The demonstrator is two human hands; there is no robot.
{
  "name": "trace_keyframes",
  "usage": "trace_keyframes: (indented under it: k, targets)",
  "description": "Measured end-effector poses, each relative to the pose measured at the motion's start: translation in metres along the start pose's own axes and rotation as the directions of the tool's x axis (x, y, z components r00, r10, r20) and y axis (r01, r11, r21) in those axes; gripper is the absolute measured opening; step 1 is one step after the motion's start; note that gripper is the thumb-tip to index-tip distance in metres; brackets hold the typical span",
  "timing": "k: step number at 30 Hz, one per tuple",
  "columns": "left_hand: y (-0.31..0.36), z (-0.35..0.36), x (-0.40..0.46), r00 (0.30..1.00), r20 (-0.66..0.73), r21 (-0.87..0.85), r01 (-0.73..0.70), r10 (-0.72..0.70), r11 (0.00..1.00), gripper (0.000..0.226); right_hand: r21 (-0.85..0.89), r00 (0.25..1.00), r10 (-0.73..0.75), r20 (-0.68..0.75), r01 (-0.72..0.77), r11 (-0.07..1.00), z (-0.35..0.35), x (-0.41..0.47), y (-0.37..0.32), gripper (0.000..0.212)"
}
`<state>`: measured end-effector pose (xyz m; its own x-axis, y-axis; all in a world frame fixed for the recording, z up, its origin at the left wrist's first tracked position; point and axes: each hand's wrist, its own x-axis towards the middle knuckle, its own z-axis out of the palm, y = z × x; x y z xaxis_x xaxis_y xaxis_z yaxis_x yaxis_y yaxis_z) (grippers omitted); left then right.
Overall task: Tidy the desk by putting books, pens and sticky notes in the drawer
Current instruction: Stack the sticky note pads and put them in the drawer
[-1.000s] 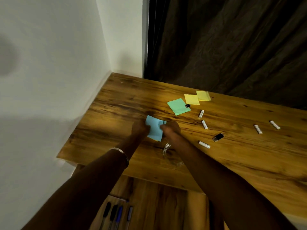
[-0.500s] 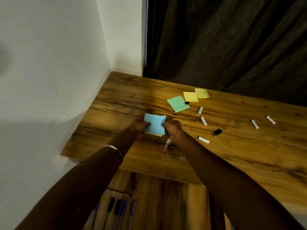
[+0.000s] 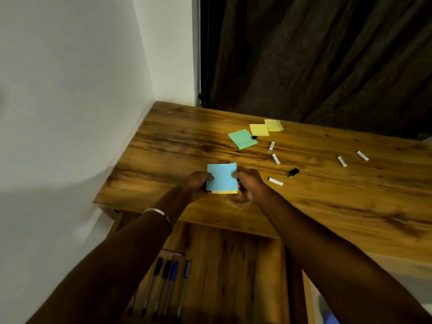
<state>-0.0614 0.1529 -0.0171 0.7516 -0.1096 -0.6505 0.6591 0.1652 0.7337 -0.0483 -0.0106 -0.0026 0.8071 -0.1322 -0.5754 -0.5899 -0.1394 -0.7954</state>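
1. Blue sticky notes (image 3: 221, 177), yellow layer under them, held just above the desk (image 3: 177, 146) near its front edge.
2. Left hand (image 3: 196, 185) fingers pinch the pad's left edge; right hand (image 3: 249, 184) fingers pinch its right edge.
3. Green pad (image 3: 242, 138) and two yellow pads (image 3: 259, 129) lie farther back.
4. Open drawer (image 3: 233, 265) below holds pens (image 3: 171, 284).
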Motion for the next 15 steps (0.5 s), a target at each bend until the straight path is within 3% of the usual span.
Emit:
trace_keyframes:
  k: [9, 15]
  targets:
    - [-0.065, 0.042, -0.06, 0.998, 0.062, 0.057, -0.034, 0.031, 0.998, 0.044, -0.001, 1.0, -0.006, 0.02, 0.006, 1.0, -0.054, -0.07, 0.052, 0.021]
    - [-0.141, 0.062, -0.088, 0.979, 0.192, -0.017, 0.077, -0.072, 0.997, 0.037, -0.013, 0.998, 0.04, 0.058, -0.039, 0.999, -0.091, -0.117, 0.117, 0.005]
